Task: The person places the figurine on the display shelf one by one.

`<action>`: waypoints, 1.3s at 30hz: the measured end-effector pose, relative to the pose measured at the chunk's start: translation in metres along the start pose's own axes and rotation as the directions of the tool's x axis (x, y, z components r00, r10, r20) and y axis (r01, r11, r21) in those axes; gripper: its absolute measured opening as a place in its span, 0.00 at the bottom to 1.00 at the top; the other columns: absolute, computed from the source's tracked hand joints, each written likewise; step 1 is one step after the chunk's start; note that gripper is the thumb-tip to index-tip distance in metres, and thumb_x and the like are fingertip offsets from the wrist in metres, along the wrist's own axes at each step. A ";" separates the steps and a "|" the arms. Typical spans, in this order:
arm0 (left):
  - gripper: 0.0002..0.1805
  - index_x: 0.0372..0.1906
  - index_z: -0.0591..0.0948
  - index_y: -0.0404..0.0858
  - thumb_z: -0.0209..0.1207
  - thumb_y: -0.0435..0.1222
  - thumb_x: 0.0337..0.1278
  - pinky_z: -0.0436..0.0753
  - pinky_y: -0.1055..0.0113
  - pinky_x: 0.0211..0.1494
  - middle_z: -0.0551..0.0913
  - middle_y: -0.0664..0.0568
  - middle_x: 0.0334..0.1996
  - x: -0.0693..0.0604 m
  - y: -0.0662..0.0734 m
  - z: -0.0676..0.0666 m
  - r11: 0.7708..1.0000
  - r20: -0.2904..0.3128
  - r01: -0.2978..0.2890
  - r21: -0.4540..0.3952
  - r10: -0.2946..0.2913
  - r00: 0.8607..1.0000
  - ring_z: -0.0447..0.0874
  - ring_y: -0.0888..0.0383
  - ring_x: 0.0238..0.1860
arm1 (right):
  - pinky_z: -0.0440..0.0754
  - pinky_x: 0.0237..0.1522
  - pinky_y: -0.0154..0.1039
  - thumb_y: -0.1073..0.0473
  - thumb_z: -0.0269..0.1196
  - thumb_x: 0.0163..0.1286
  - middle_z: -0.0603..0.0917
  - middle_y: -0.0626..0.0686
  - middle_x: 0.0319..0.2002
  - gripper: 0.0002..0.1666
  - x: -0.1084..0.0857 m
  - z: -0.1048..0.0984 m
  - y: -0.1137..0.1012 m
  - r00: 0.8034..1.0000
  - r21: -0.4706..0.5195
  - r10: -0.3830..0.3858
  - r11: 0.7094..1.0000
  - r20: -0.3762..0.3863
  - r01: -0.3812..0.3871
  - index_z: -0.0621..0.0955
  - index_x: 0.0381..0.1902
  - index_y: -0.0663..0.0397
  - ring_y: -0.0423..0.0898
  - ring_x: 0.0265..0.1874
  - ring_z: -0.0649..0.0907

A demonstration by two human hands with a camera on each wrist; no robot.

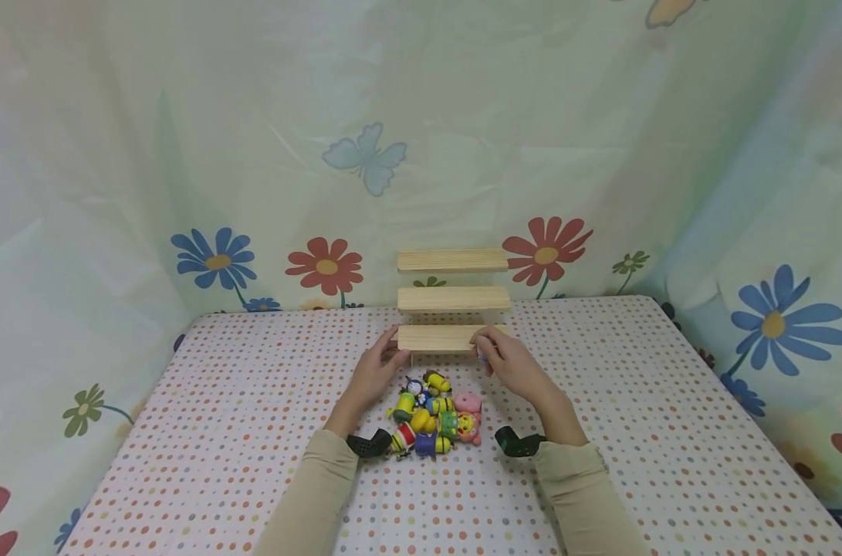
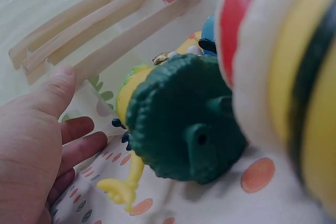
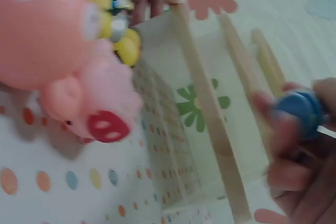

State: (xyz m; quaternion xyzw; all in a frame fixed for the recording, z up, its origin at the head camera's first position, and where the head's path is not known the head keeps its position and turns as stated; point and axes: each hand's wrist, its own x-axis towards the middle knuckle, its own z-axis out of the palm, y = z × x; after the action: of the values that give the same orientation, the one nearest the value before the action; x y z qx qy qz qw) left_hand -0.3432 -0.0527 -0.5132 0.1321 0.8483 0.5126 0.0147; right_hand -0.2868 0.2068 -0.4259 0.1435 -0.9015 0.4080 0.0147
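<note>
A three-step display shelf with wooden boards, its front board (image 1: 434, 338) lowest, stands at the table's back. At its left end rests my left hand (image 1: 379, 367), thumb against the front board's end and fingers loosely bent beside the side panel. My right hand (image 1: 511, 363), near the right end, pinches a small round blue object (image 3: 299, 113) between thumb and fingers; its exact kind is unclear. Between my forearms lies a pile of small toy figures, among them a green-bottomed yellow figure (image 2: 184, 119), a red-and-white-banded figure (image 1: 403, 438) and a pink pig (image 3: 100, 98).
Dotted cloth covers the table (image 1: 254, 432). A flower-printed curtain (image 1: 268, 154) hangs close behind the shelf and along both sides. Black wrist mounts (image 1: 370, 444) stick out inward beside the toys. The shelf's middle board (image 1: 455, 298) and top board (image 1: 451, 260) step up toward the back.
</note>
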 end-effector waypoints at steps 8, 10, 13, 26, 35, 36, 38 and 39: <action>0.40 0.73 0.57 0.56 0.50 0.64 0.58 0.73 0.53 0.62 0.77 0.49 0.59 0.000 0.001 0.000 1.000 -0.002 0.008 0.004 -0.008 1.000 0.77 0.53 0.58 | 0.75 0.28 0.31 0.50 0.57 0.71 0.77 0.60 0.42 0.23 0.002 -0.015 0.009 0.961 0.139 0.136 0.985 -0.242 -0.104 0.71 0.56 0.59 0.49 0.32 0.79; 0.40 0.73 0.57 0.55 0.50 0.64 0.58 0.73 0.52 0.63 0.77 0.49 0.59 -0.001 0.001 0.000 1.000 -0.003 0.015 0.007 -0.015 1.000 0.77 0.53 0.58 | 0.76 0.31 0.29 0.54 0.59 0.69 0.76 0.61 0.48 0.25 0.002 -0.016 0.011 0.956 0.169 0.142 0.981 -0.258 -0.100 0.70 0.59 0.61 0.48 0.37 0.79; 0.41 0.74 0.57 0.54 0.50 0.64 0.57 0.73 0.52 0.63 0.78 0.50 0.59 -0.001 0.000 0.000 1.000 -0.005 0.021 0.010 -0.021 1.000 0.77 0.53 0.58 | 0.78 0.33 0.26 0.58 0.61 0.68 0.74 0.61 0.52 0.27 0.003 -0.016 0.012 0.953 0.213 0.144 0.973 -0.267 -0.087 0.70 0.61 0.61 0.49 0.42 0.79; 0.42 0.73 0.58 0.54 0.50 0.65 0.56 0.73 0.52 0.62 0.78 0.51 0.58 0.002 -0.002 0.002 1.000 -0.011 0.018 0.005 -0.017 1.000 0.77 0.54 0.57 | 0.77 0.48 0.45 0.60 0.62 0.66 0.80 0.62 0.52 0.26 0.009 -0.007 0.018 0.919 0.073 0.167 0.986 -0.357 -0.151 0.73 0.62 0.54 0.56 0.51 0.79; 0.43 0.74 0.57 0.52 0.49 0.66 0.56 0.73 0.53 0.63 0.78 0.50 0.57 0.002 -0.001 0.002 1.000 -0.006 0.017 0.003 -0.017 1.000 0.77 0.53 0.58 | 0.80 0.45 0.39 0.59 0.59 0.68 0.77 0.59 0.53 0.18 0.013 -0.006 0.023 0.917 0.143 0.200 0.977 -0.346 -0.159 0.73 0.54 0.59 0.53 0.50 0.80; 0.43 0.74 0.57 0.52 0.49 0.66 0.56 0.73 0.53 0.63 0.78 0.50 0.57 0.002 -0.001 0.002 1.000 -0.006 0.017 0.005 -0.016 1.000 0.77 0.53 0.58 | 0.79 0.44 0.38 0.59 0.59 0.68 0.76 0.59 0.53 0.17 0.013 -0.006 0.023 0.914 0.159 0.211 0.974 -0.347 -0.165 0.73 0.52 0.59 0.53 0.50 0.80; 0.43 0.73 0.57 0.53 0.50 0.65 0.56 0.73 0.53 0.63 0.78 0.50 0.57 0.002 -0.001 0.002 1.000 -0.007 0.018 0.008 -0.018 1.000 0.77 0.53 0.58 | 0.79 0.47 0.39 0.57 0.60 0.68 0.76 0.59 0.53 0.18 0.014 -0.006 0.023 0.909 0.185 0.220 0.969 -0.353 -0.163 0.73 0.52 0.60 0.54 0.51 0.80; 0.42 0.73 0.57 0.53 0.50 0.65 0.56 0.73 0.53 0.63 0.79 0.50 0.57 0.002 -0.001 0.001 1.000 -0.007 0.018 0.008 -0.017 1.000 0.77 0.53 0.58 | 0.80 0.48 0.40 0.56 0.60 0.68 0.77 0.60 0.52 0.20 0.014 -0.006 0.023 0.907 0.181 0.221 0.970 -0.358 -0.164 0.73 0.54 0.60 0.54 0.50 0.80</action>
State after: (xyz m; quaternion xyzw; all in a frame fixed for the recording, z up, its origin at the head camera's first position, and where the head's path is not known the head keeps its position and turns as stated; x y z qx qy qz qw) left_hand -0.3449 -0.0517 -0.5147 0.1229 0.8515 0.5095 0.0155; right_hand -0.3065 0.2223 -0.4362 -0.0265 -0.8591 0.4926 0.1359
